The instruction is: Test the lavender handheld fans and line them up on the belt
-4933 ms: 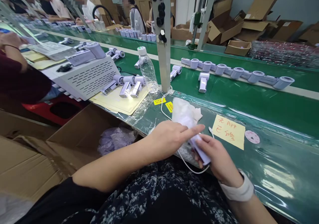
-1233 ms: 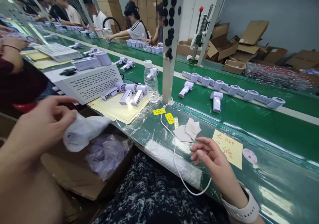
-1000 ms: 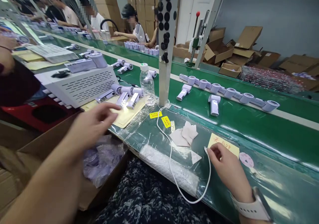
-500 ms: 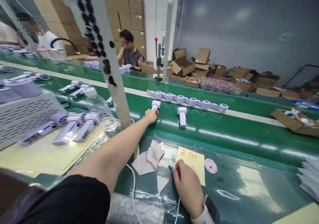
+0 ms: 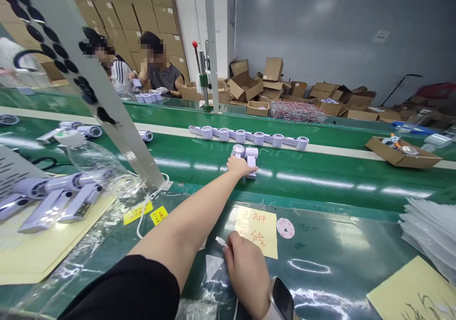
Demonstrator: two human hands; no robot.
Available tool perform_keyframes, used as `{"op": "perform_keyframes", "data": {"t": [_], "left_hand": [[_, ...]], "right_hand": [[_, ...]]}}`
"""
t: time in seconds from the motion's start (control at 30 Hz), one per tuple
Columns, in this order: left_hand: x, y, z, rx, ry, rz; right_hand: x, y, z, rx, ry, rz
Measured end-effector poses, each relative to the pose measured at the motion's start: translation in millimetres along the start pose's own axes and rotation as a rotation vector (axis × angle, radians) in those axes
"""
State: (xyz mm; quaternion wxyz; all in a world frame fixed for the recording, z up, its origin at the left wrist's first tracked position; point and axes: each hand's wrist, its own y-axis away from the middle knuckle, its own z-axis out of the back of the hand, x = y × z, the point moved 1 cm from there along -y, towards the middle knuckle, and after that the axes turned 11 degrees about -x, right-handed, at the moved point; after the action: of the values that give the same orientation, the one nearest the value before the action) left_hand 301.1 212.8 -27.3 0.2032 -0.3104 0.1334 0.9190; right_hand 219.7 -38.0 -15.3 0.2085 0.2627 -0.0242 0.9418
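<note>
My left hand reaches across to the green conveyor belt and is closed on a lavender handheld fan, whose handle my fingers mostly hide. Right beside it lies a second lavender fan, close to my fingertips. Farther back, a row of similar lavender fans lies end to end along the pale strip. Near the bench's front, my right hand pinches a white cable, its plug sticking out to the left over the bench. A yellow note with red writing lies beside that hand.
A metal post rises at left, beside a clear plastic bottle and more fans on yellow paper. White sleeves are stacked at right. A carton sits on the belt. Two people work across the belt.
My left hand has carried the fan rightward until it is beside the second one. The view has turned, and the cable plug in my right hand now shows clearly.
</note>
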Motion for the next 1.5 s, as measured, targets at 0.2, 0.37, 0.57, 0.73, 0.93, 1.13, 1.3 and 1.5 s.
{"op": "perform_keyframes", "data": {"t": [0.2,0.37,0.57,0.73,0.93,1.13,1.3,1.5], "left_hand": [[28,30,50.7,0.187,0.199,0.087],[90,132,114.7,0.259,0.599,0.148],[140,258,142.5,0.369,1.473,0.105],[144,282,118.3,0.223,1.666,0.106],[127,275,122.5,0.077,1.613,0.016],[91,277,121.0,-0.031,1.736,-0.056],[86,280,110.7,0.004,1.792,-0.094],[96,283,107.2,-0.154,1.712,-0.133]], "right_hand": [[-8,-1,12,0.000,-0.212,-0.048],[-6,6,6,0.063,-0.361,-0.020],[-8,10,-10,0.213,-0.582,0.020],[-7,25,0,0.239,-0.700,-0.009],[14,77,14,0.300,-0.830,-0.017],[47,79,13,0.249,-0.934,0.014],[65,82,3,0.171,-1.045,0.045],[71,89,-13,0.098,-1.195,-0.096]]}}
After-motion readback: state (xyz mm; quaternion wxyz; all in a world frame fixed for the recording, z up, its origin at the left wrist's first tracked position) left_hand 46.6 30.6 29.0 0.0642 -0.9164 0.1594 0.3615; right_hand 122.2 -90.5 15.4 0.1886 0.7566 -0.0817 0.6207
